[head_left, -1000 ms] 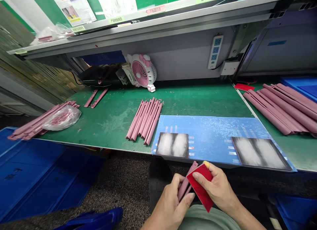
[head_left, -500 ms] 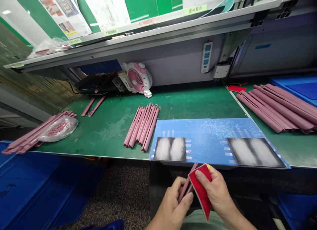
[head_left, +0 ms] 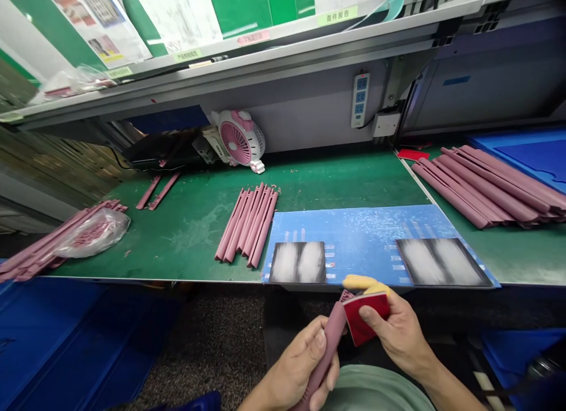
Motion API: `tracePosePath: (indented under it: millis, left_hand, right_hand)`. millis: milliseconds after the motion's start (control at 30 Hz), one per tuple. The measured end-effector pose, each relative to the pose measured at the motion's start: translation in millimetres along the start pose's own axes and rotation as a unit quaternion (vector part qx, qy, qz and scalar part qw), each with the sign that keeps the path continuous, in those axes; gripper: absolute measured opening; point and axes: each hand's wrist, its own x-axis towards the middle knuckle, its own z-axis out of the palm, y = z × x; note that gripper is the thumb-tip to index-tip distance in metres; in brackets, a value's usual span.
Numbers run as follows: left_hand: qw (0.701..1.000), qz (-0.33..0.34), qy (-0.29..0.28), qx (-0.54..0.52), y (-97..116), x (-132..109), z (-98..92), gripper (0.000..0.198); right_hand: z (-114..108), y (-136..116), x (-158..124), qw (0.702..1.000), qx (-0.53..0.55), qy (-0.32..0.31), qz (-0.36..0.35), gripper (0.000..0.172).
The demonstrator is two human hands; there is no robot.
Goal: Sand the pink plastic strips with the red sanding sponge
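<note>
My left hand (head_left: 298, 367) is closed round a long pink plastic strip (head_left: 327, 346), held below the bench's front edge. My right hand (head_left: 393, 331) pinches a small red pad (head_left: 365, 319) against the strip's upper end; its forefinger wears a yellow finger cot (head_left: 360, 283). On the green bench (head_left: 186, 222) just ahead lies a neat row of several pink strips (head_left: 247, 222), beside a blue sheet (head_left: 367, 234) that carries two dark abrasive patches, one at left (head_left: 298, 262) and one at right (head_left: 442, 262).
A stack of longer pink strips (head_left: 481, 184) lies at the right. More strips and a plastic bag (head_left: 91, 234) sit at the left edge. A pink desk fan (head_left: 236, 141) and a power strip (head_left: 359, 99) stand at the back. Blue crates (head_left: 66, 340) are on the floor left.
The pink strip has turned more upright in my left hand, and the red pad has shifted up to its top end. The camera has tilted slightly.
</note>
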Motion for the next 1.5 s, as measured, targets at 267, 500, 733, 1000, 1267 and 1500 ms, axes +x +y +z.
tracePosePath:
  millis: [267,500,733,1000,1267,1500]
  left_hand:
    - [0.974,-0.015,0.050,0.223,16,-11,12.3,0.052]
    - [0.976,-0.060,0.007,0.211,4,-8,3.9,0.052]
    - [0.996,-0.004,0.077,-0.044,-21,4,-10.4,0.041]
    - [0.995,-0.053,0.070,-0.046,-19,2,-5.2,0.057]
    - [0.980,-0.076,0.081,-0.166,-16,-4,-4.3,0.063]
    - [0.985,-0.069,0.073,-0.142,-19,-4,-6.6,0.064]
  right_hand:
    - [0,-29,14,0.945,-0.254,-0.088,-0.188,0.016]
    - [4,-38,42,0.920,-0.366,-0.026,-0.136,0.032]
    - [0,-9,7,0.989,-0.080,0.084,0.094,0.038]
    - [31,6,-13,0.972,-0.225,0.066,0.023,0.040]
    - [-5,-14,9,0.976,-0.219,0.012,-0.005,0.030]
    - [-4,-5,12,0.954,-0.281,0.102,-0.012,0.036]
